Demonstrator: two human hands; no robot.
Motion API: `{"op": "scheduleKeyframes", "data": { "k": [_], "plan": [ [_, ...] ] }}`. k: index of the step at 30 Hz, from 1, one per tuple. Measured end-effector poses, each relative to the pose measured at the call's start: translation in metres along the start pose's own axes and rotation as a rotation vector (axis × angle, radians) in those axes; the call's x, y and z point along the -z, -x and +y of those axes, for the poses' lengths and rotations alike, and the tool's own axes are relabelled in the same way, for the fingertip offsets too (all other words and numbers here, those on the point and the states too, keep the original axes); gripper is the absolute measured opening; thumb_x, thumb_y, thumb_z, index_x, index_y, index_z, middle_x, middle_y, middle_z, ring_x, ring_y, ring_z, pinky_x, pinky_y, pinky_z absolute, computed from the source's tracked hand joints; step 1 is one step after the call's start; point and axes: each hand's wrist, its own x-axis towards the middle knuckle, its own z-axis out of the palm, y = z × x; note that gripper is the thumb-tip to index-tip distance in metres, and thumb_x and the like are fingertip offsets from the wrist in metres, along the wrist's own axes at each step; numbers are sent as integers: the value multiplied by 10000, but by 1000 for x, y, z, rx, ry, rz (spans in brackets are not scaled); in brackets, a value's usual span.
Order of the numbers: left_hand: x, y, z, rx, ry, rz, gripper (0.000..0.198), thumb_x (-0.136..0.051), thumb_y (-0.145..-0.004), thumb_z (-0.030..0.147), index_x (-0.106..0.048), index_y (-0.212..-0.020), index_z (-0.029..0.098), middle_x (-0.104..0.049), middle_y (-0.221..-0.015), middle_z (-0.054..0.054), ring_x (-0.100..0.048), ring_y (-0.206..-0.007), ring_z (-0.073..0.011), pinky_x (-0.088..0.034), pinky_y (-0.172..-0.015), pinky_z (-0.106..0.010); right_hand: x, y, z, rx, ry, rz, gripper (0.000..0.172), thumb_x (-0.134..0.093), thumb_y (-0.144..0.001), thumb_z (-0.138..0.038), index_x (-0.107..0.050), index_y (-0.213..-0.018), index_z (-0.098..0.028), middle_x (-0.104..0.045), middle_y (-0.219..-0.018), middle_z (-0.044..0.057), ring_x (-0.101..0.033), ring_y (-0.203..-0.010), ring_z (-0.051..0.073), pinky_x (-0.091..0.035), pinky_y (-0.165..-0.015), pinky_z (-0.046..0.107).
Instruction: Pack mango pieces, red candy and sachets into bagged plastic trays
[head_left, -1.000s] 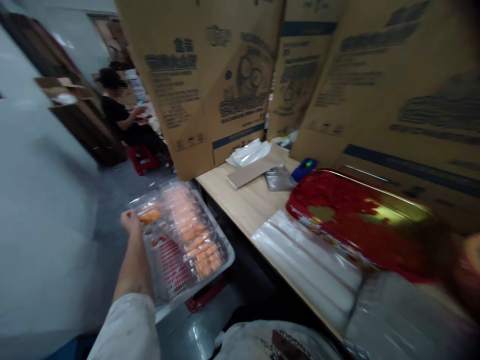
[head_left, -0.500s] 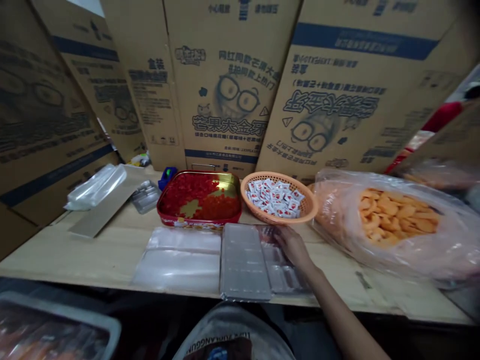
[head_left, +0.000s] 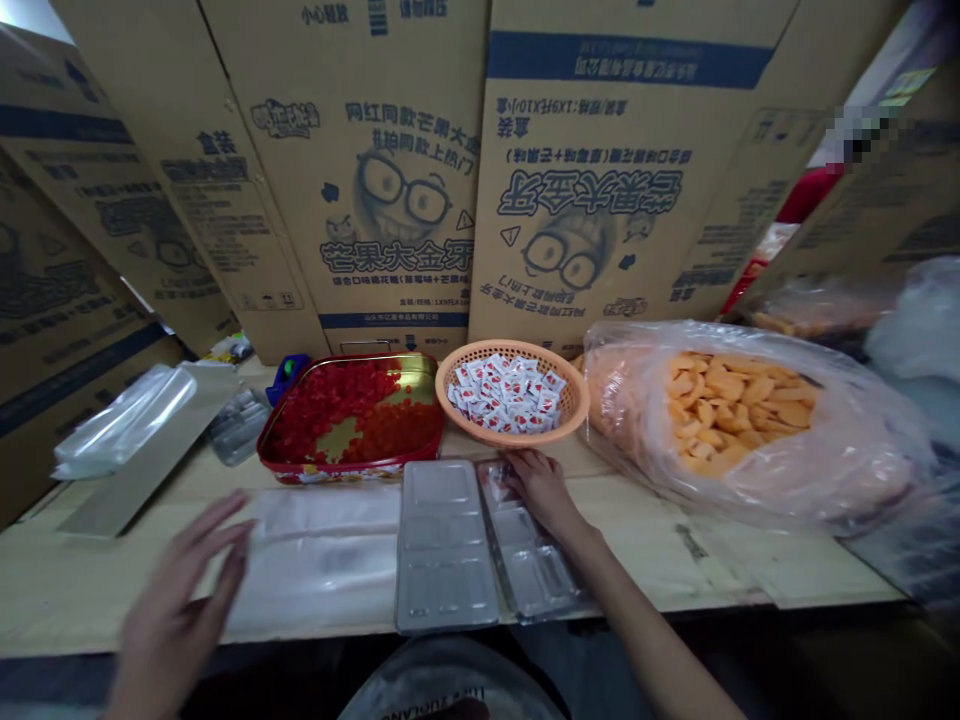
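My right hand (head_left: 544,492) rests over the far end of a clear plastic compartment tray (head_left: 529,550), its fingers curled down into the end compartment. Something reddish shows beside the fingertips, too small to name. A second clear tray (head_left: 446,545) lies just left of it, with bare compartments. My left hand (head_left: 184,600), smeared by motion, hovers at the front left with fingers apart and holding nothing. Close to its fingertips lie clear plastic bags (head_left: 322,555) in a flat stack. Behind the trays, an orange basket (head_left: 577,415) holds white sachets (head_left: 506,393) with red print.
A red-rimmed tin (head_left: 352,470) contains red and orange pieces. To the right, a large clear bag (head_left: 855,470) bulges with orange pieces (head_left: 739,400). More plastic sleeves (head_left: 124,415) and a cardboard strip (head_left: 139,480) lie left. Printed cartons (head_left: 405,180) wall the back.
My left hand has come into view at the lower left. The camera view has turned right, so things sit further left. My right hand stays at the same tray's far end.
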Motion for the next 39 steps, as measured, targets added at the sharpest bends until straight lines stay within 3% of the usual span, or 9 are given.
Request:
{"op": "scheduleKeyframes", "data": {
  "k": [4,8,19,23,26,28,31,34,39],
  "plan": [
    [-72,-2,21,-123,207,-251,285,-581,-720,204,-677,-907,396,-631,-1139,17,-538,-1114,-220,-328,-1056,-409,-6,-6,6,14,-12,33,217,-490,-850,-190,-635,-1011,-198,-626,-1056,81,-512,-1024,206,-287,-847,324],
    [-115,4,42,11,386,-396,228,-572,-756,214,-704,-877,354,-615,-1166,-25,-498,-1160,-234,-281,-1076,-409,-5,-1,8,12,-34,106,148,-517,-838,-189,-651,-901,-206,-637,-1008,65,-518,-993,198,-263,-814,323],
    [-163,-2,94,579,777,-530,255,-659,-700,325,-663,-952,283,-596,-1118,-60,-534,-1072,-234,-399,-959,-351,10,11,10,-45,-142,407,147,-495,-858,-196,-635,-898,-214,-645,-931,41,-517,-909,181,-236,-826,330],
    [-188,1,125,791,1109,-739,700,-770,-584,282,-476,-1219,275,-536,-1242,-91,-511,-1130,-246,-418,-939,-360,40,19,-7,-18,-216,529,154,-497,-869,-241,-630,-946,-234,-645,-930,35,-533,-902,172,-264,-837,336],
    [-199,0,147,946,1291,-933,646,-750,-615,282,-473,-1198,254,-598,-1146,-110,-597,-1008,-265,-469,-860,-405,69,17,-7,113,-271,559,199,-484,-875,-300,-604,-1018,-229,-622,-999,51,-526,-951,178,-325,-838,330],
    [-200,-4,156,1043,1305,-971,578,-751,-604,251,-514,-1131,241,-637,-1063,-100,-630,-935,-267,-495,-806,-414,92,13,12,88,-301,624,231,-437,-891,-314,-588,-1028,-206,-601,-1018,70,-518,-965,181,-371,-825,319],
    [-198,-12,160,1133,1279,-938,559,-766,-559,202,-552,-1074,239,-656,-1014,-84,-648,-879,-260,-512,-772,-408,129,11,64,-232,-179,697,263,-357,-902,-248,-592,-994,-173,-584,-920,89,-519,-887,193,-403,-768,313],
    [-197,-18,161,1150,1263,-988,557,-753,-568,194,-563,-1089,247,-653,-1013,-75,-653,-871,-258,-518,-767,-399,151,13,121,-571,169,387,343,-356,-810,-72,-605,-1043,-109,-562,-980,168,-511,-920,245,-375,-745,347],
    [-200,-20,171,1101,1249,-1118,580,-728,-586,179,-549,-1130,270,-637,-1039,-67,-654,-866,-248,-522,-711,-357,152,18,174,-500,107,189,259,-466,-724,-75,-674,-835,-183,-604,-993,111,-496,-958,260,-342,-751,354]
  ]
}}
